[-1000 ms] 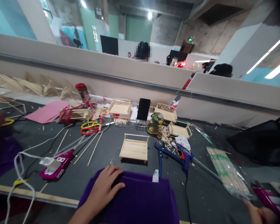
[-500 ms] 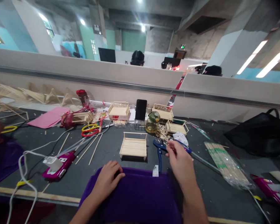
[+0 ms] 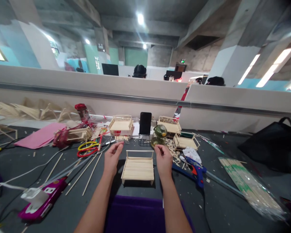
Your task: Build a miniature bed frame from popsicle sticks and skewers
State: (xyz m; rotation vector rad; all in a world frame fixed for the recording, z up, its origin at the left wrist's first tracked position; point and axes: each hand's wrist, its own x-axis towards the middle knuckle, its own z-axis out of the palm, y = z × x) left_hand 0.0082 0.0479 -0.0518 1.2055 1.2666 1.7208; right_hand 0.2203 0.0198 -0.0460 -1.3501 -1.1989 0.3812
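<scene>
A small bed-like frame of pale wooden sticks [image 3: 137,168] stands on the dark table, with a raised rail along its far side. My left hand [image 3: 112,158] hovers at its far left corner, fingers curled and pressed towards the thumb. At the opposite corner my right hand [image 3: 164,160] is pinched beside the rail's right post. Whatever either pinch may hold is too small or hidden to make out. A blue glue gun [image 3: 196,171] lies right of my right hand, beside a blue-handled tool [image 3: 183,171] partly hidden by that hand. Purple cloth [image 3: 135,213] covers the near edge.
Behind stand a phone [image 3: 145,123] on a wire holder, a green-lidded jar [image 3: 159,134] and similar stick frames [image 3: 121,125]. Loose sticks [image 3: 176,150] lie near the jar. Left are scissors [image 3: 88,149] and a pink power strip [image 3: 43,200]; right, bagged sticks [image 3: 252,184].
My left hand has lifted from the purple cloth and moved forward to the frame's left. My right hand has moved left from the blue tools to the frame's right. The view has tilted up.
</scene>
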